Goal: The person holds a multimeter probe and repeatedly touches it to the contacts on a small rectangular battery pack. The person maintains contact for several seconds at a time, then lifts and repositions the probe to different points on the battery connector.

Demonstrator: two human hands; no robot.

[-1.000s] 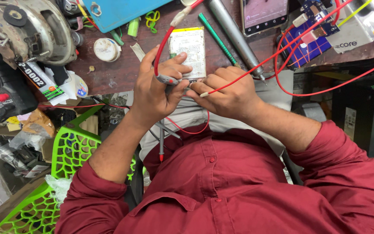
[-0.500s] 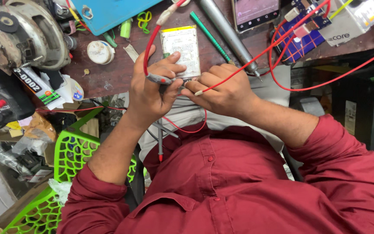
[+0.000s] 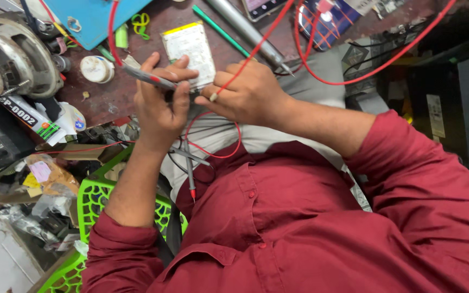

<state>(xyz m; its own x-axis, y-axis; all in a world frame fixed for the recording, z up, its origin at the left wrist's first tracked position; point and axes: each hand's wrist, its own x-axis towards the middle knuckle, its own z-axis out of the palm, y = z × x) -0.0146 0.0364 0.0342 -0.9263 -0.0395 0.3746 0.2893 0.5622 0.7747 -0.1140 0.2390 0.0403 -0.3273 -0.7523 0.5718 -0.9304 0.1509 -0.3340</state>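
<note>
While you lean over the cluttered brown workbench (image 3: 109, 103), your left hand (image 3: 161, 106) is closed around a slim grey probe with a red band (image 3: 147, 78), held like a pen between thumb and fingers. I judge that you hold it this way so the tip can be guided finely; the tip itself is hidden behind your fingers, so I cannot tell what it touches.

Your right hand (image 3: 248, 92) is clenched on a thin red wire (image 3: 245, 59), with the pale bare end of the wire coming out of the grip toward the left hand. The two hands are almost touching, and this probably keeps both steady while the wire end and the probe meet.

Just beyond your fingertips, the flat whitish rectangular board with a yellow top edge (image 3: 188, 49) lies on the bench. Your left fingers rest over its near edge, so the board is on the far side of both grips and not held by either hand. It lies flat there so both hands stay free for the tools.

A long grey metal tube (image 3: 245, 30) and a thin green stick (image 3: 218, 30) lie beside the board on the right. A green plastic lattice basket (image 3: 96, 206) stands below your left elbow, well apart from the work.
</note>
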